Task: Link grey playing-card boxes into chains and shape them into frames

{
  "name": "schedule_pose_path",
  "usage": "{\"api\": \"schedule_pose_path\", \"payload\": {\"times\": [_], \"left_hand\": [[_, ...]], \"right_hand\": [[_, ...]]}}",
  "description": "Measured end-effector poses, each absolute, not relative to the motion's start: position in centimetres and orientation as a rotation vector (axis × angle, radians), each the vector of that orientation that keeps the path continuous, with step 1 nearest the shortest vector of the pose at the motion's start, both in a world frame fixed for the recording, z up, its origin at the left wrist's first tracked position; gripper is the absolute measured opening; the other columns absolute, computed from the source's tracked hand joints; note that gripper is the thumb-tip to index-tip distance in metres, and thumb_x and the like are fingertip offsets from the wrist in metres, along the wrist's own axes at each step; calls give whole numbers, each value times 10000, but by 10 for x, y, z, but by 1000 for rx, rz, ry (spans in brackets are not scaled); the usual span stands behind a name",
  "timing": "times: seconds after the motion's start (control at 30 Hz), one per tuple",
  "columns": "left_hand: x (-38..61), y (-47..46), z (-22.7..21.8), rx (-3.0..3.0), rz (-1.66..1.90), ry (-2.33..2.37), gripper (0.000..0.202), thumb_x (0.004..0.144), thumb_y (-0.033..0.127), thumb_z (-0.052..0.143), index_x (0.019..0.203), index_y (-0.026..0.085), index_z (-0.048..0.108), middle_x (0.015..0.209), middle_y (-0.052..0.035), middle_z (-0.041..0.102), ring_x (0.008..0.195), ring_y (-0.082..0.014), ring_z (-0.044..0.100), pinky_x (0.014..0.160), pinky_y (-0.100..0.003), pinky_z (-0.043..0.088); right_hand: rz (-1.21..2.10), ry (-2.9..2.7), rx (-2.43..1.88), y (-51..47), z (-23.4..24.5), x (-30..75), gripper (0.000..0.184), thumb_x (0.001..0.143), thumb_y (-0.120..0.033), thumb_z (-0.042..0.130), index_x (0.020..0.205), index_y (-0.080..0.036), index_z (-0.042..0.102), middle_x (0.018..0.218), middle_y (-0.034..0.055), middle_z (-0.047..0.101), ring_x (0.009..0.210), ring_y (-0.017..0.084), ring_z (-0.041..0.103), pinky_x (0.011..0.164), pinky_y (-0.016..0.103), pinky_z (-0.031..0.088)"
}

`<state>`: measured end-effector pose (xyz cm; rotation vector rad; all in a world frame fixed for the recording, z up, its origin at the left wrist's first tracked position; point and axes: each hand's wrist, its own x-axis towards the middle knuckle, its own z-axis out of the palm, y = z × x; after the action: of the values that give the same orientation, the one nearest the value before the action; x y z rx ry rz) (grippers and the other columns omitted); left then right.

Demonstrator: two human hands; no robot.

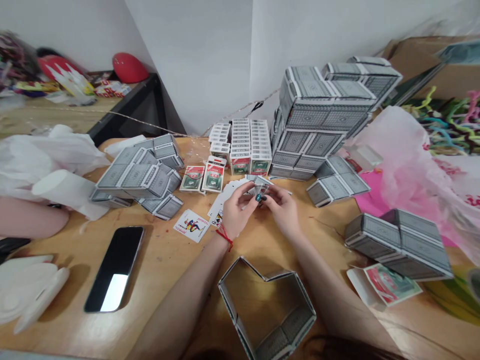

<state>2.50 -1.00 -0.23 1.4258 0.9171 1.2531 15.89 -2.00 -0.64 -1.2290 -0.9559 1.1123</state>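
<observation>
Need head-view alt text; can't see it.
Left hand and right hand meet beside spread playing cards, holding what looks like clear plastic. A heart-shaped card frame sits nearer the camera; a phone lies at left.

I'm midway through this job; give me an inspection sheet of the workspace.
Surface: wooden table, with small stains.
Job's things: heart-shaped frame nearest the camera; loose cards, plus a face-up joker card; boxed decks and patterned block tower behind.
Clutter: phone on the left, plastic bag on the right.
Hands: left hand and right hand meet at a small, clear-looking piece.
Cables: twisted cord at the back; type unclear.
Surroundings: pale wall; second table at far left.
</observation>
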Motion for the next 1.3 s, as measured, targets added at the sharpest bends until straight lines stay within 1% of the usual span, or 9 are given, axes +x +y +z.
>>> {"api": "schedule_pose_path", "payload": {"times": [0.2, 0.33, 0.53, 0.67, 0.8, 0.97, 1.1, 1.23, 1.3], "left_hand": [[25, -11, 0, 1481, 1197, 902, 454, 775, 314, 605, 1193, 178, 490, 1181, -122, 574, 939, -193, 630, 807, -335, 553], [25, -11, -3, 1549, 1184, 895, 502, 749, 280, 636, 1214, 171, 483, 1163, -124, 587, 944, -201, 628, 841, -364, 541], [26, -11, -8, 1645, 1186, 843, 548, 756, 253, 627, 1267, 175, 446, 1249, -139, 522, 1024, -217, 595, 894, -384, 518], [26, -10, -8, 1652, 1176, 826, 564, 762, 252, 622, 1288, 190, 427, 1259, -135, 512, 1029, -214, 591, 895, -377, 520], [25, -10, -8, 1664, 1165, 843, 573, 756, 249, 629, 1290, 194, 427, 1259, -135, 511, 1027, -214, 592, 897, -373, 518], [26, -11, -9, 1688, 1168, 861, 603, 743, 240, 638, 1300, 200, 410, 1269, -137, 502, 1049, -221, 579, 912, -382, 505], [26, -10, -11, 1746, 1158, 872, 631, 720, 227, 652, 1299, 193, 403, 1271, -138, 500, 1073, -230, 566, 924, -396, 495], [26, -10, -9, 1851, 1163, 936, 609, 711, 217, 655, 1273, 192, 423, 1251, -132, 516, 1111, -238, 537, 940, -409, 476], [26, -11, -7, 1914, 1177, 981, 592, 706, 202, 651, 1257, 195, 432, 1241, -121, 521, 1121, -234, 527, 951, -411, 464]], "right_hand": [[1329, -796, -1063, -20, -2, 160, 385, 662, -377, 694, 1000, -210, 619, 928, 37, 641, 735, 149, 589, 681, 298, 492], [1374, -704, -1011, -19, -3, 163, 370, 642, -365, 713, 977, -229, 637, 939, 23, 655, 776, 154, 598, 689, 290, 481], [1420, -676, -913, -21, 4, 165, 380, 625, -342, 722, 984, -247, 641, 1037, 32, 650, 843, 185, 610, 742, 332, 483], [1416, -689, -853, -22, 7, 164, 358, 632, -312, 723, 977, -262, 644, 1057, 22, 646, 919, 188, 599, 822, 346, 464], [1426, -749, -832, -24, 8, 164, 369, 662, -318, 702, 1022, -273, 633, 1130, 21, 621, 1023, 202, 562, 880, 358, 444], [1435, -821, -862, -25, 10, 166, 408, 668, -355, 683, 1062, -268, 627, 1179, 27, 600, 1062, 222, 544, 887, 363, 441], [1388, -825, -986, -24, 5, 166, 402, 693, -422, 646, 1066, -272, 637, 1147, 22, 624, 1040, 229, 564, 857, 364, 453], [1282, -888, -1025, -23, 3, 164, 389, 686, -416, 658, 1051, -284, 651, 1182, -4, 607, 1128, 228, 515, 917, 359, 418], [1266, -919, -1035, -23, 2, 163, 382, 688, -408, 662, 1049, -284, 654, 1163, -8, 618, 1128, 227, 515, 939, 368, 400]]}}
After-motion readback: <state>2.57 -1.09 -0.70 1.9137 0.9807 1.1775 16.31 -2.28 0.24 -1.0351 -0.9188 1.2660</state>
